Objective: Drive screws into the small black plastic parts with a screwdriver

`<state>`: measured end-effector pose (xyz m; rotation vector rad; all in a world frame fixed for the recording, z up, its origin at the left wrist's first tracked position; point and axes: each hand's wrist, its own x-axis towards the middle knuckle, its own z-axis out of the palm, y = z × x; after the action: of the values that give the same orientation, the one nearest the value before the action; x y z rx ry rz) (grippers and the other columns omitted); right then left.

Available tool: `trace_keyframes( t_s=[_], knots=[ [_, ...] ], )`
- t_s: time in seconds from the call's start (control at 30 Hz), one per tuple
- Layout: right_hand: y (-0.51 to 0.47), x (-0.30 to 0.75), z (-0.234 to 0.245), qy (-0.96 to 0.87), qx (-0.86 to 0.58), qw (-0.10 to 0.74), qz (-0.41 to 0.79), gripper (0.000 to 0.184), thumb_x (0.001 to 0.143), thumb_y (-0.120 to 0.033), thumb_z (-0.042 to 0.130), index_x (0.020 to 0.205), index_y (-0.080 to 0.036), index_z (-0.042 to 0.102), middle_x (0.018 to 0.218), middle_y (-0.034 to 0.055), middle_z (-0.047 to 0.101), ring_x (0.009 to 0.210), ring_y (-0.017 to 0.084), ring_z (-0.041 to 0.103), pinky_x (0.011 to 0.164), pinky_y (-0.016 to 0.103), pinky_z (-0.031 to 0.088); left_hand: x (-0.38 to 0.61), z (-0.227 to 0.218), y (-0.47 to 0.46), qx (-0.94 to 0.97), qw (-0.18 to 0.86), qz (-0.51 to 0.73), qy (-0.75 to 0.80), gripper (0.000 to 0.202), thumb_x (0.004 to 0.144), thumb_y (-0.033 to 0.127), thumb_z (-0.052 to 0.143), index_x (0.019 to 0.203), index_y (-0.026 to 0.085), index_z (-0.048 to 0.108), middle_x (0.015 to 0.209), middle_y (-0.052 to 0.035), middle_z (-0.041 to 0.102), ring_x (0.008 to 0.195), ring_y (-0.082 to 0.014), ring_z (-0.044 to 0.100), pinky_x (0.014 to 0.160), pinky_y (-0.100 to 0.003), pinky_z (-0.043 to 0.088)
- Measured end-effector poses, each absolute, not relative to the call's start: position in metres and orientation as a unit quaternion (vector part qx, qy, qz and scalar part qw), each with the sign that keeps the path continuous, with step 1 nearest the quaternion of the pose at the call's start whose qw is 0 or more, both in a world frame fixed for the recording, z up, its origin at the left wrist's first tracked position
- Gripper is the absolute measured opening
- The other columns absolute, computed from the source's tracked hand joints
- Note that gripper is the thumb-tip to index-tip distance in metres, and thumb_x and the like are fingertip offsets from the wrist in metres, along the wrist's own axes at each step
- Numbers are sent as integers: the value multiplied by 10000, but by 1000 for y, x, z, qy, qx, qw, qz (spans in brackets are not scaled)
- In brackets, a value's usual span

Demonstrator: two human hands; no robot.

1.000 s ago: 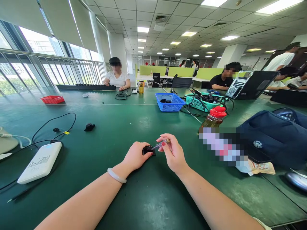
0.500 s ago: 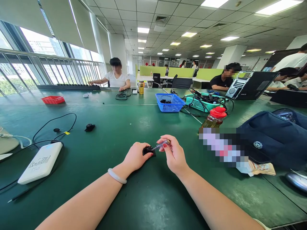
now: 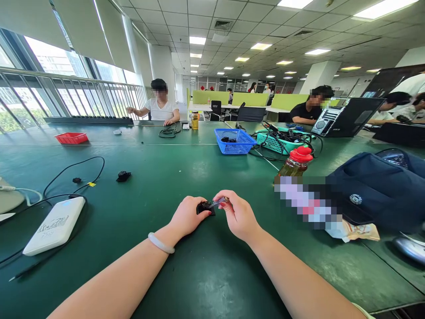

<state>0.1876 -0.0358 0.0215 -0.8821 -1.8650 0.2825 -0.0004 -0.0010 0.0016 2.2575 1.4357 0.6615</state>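
On the green table, my left hand is closed around a small black part with a flat base, thumb pressed along its near side. What kind of part it is I cannot make out. My right hand grips a screwdriver with a clear handle. Its shaft slants down to the left and the tip meets the top of the black part. My fingers hide much of the handle. A similar black part rests farther off to the left.
At left lie a white power bank and black cables. Farther back are a red tray, a blue basket and a green basket of cables. A red-lidded bottle and dark bag stand right. Co-workers sit beyond.
My right hand's fingers have curled farther over the screwdriver handle, which shows less now. My left hand stays on the black part. Across the table, a person's hand has lifted slightly.
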Motion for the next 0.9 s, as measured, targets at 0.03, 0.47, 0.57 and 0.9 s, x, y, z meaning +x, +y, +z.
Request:
trace_keyframes(
  t_s=[0.03,0.47,0.57,0.9],
  knots=[
    [-36,188,22,-767,-369,508,128,166,945,-177,443,1020,-239,578,915,31,730,752,143,704,722,278,571,0,2,-1,804,191,235,512,222,833,357,662,1012,240,723,985,-44,729,985,-267,615,866,-385,475],
    [-34,189,25,-683,-436,548,209,170,829,-396,691,837,-235,637,788,11,713,686,163,656,653,290,549,-1,3,-1,801,196,233,515,231,834,379,649,999,230,713,970,-54,722,992,-279,611,863,-399,477],
    [-34,188,26,-675,-440,556,202,230,807,-442,711,776,-233,622,708,-4,674,651,157,635,616,277,530,0,4,-1,804,194,230,513,215,840,378,645,977,229,717,952,-54,723,974,-275,615,852,-393,479],
    [-32,189,21,-654,-453,567,215,219,825,-432,674,923,-239,640,779,18,719,691,177,672,564,271,515,-1,2,-1,800,199,232,517,216,837,363,655,995,227,711,947,-51,713,984,-274,606,846,-388,478]
  ],
)
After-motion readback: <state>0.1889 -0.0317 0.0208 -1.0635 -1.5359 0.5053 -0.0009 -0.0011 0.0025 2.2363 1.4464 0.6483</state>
